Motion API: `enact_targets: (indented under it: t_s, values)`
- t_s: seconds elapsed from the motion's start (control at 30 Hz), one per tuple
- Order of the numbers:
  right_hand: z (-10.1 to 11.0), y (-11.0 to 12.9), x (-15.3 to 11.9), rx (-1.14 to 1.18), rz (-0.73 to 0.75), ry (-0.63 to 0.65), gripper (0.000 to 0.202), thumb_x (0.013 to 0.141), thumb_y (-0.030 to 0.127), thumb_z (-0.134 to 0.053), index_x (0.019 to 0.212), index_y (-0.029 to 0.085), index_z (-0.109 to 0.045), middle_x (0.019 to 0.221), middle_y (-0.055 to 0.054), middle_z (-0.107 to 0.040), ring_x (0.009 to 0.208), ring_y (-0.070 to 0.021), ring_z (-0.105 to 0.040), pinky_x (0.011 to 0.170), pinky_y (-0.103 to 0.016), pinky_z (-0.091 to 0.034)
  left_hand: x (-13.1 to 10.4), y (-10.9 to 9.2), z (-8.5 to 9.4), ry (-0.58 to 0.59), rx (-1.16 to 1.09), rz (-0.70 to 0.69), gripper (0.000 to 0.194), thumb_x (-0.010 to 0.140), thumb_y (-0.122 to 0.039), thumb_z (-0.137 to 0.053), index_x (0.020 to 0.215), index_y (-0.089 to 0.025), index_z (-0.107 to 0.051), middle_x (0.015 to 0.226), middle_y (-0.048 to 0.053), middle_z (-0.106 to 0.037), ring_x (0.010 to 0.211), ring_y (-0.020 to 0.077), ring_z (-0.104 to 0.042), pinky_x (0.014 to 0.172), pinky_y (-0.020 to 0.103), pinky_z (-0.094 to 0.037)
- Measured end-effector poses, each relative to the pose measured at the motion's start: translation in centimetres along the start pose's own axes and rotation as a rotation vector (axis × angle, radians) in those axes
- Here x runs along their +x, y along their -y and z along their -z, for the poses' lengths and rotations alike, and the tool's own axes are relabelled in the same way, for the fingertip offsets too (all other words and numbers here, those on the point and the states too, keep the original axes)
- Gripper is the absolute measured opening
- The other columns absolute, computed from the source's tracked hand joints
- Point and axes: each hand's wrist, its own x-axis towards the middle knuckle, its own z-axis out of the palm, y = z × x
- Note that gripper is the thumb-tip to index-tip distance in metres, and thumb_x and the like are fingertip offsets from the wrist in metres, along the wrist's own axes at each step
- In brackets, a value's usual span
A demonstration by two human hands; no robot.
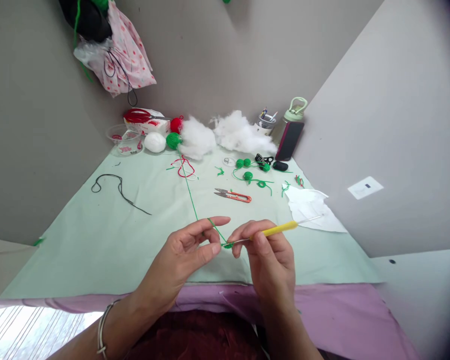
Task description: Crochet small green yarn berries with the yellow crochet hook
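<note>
A yellow-handled crochet hook [279, 229] is gripped in my right hand [272, 257], its metal shaft pointing left. At its tip sits a small green crochet piece [228, 245], between my two hands. My left hand [189, 250] is closed near the piece's left end, thumb and fingers together, with the index finger stretched out. Green yarn [190, 192] passes over that finger and runs back to a green yarn ball [173, 141]. The exact hold of the left fingertips on the piece is small and partly hidden.
Orange thread snips [233, 195] lie beyond my hands. White stuffing [243, 132], a white yarn ball [155, 142], a red yarn ball [176, 124] and a bottle [290, 122] stand at the back. Green crocheted balls [248, 176] and white paper [311, 207] are right, a black cord [120, 190] left.
</note>
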Motion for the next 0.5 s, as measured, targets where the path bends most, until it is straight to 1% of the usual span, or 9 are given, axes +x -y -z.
enact_targets:
  t_s: [0.13, 0.23, 0.5]
  values:
    - [0.07, -0.07, -0.33, -0.098, 0.071, 0.008, 0.020, 0.108, 0.027, -0.054, 0.101, 0.024, -0.073, 0.094, -0.002, -0.075, 0.074, -0.0122, -0.065, 0.072, -0.028, -0.053, 0.04, 0.16, 0.14, -0.003, 0.020, -0.019, 0.030, 0.090, -0.037, -0.078, 0.121, -0.039, -0.079, 0.085, -0.003, -0.061, 0.092, 0.0158, -0.056, 0.101, 0.031, -0.039]
    - [0.12, -0.09, -0.37, -0.136, 0.097, 0.014, 0.021, 0.108, 0.026, -0.053, 0.102, 0.024, -0.074, 0.094, -0.002, -0.074, 0.075, -0.0126, -0.065, 0.073, -0.029, -0.053, 0.06, 0.26, 0.27, 0.001, 0.038, -0.024, 0.031, 0.091, -0.037, -0.077, 0.122, -0.040, -0.078, 0.086, -0.003, -0.062, 0.092, 0.0155, -0.057, 0.100, 0.031, -0.040]
    - [0.00, 0.10, -0.27, -0.116, 0.103, 0.008, 0.022, 0.108, 0.027, -0.053, 0.103, 0.025, -0.074, 0.094, -0.002, -0.075, 0.076, -0.0128, -0.065, 0.071, -0.029, -0.053, -0.09, 0.35, 0.49, -0.017, 0.113, -0.035, 0.031, 0.092, -0.037, -0.076, 0.123, -0.041, -0.077, 0.090, -0.003, -0.064, 0.097, 0.0167, -0.058, 0.103, 0.032, -0.039]
